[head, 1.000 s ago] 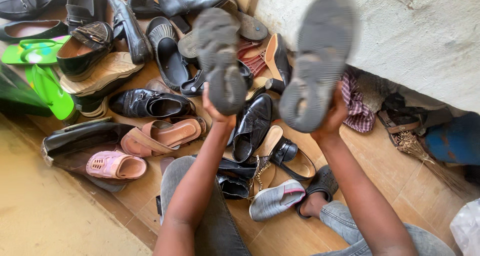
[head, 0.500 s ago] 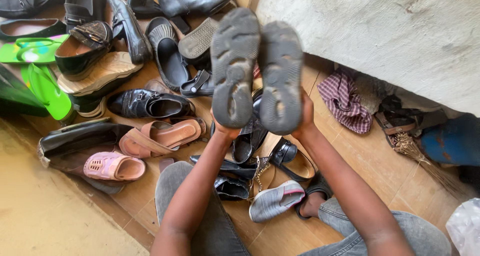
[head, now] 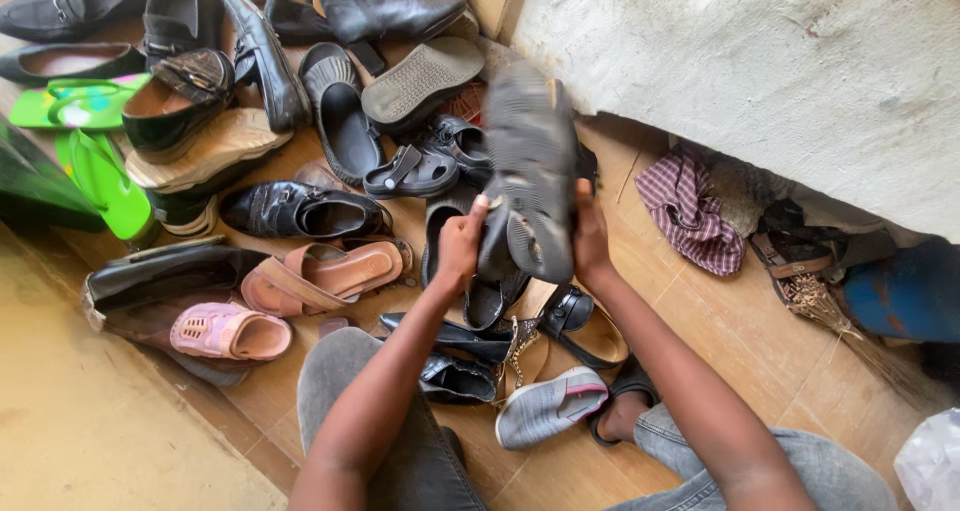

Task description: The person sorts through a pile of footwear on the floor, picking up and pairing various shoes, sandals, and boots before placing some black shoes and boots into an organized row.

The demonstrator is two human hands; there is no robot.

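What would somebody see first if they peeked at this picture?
Two hands, the left hand and right hand, press a pair of dusty dark sandals together in the middle. Around them lies a heap of shoes; bright green flip-flops at far left and a pink sandal stand out.

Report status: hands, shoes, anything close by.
Left hand and right hand grip the dark shoes, pressed together, soles up. Shoe pile right beneath. Checked cloth lies to the right.

rough whitewashed wall rises above a daylit wooden plank floor.
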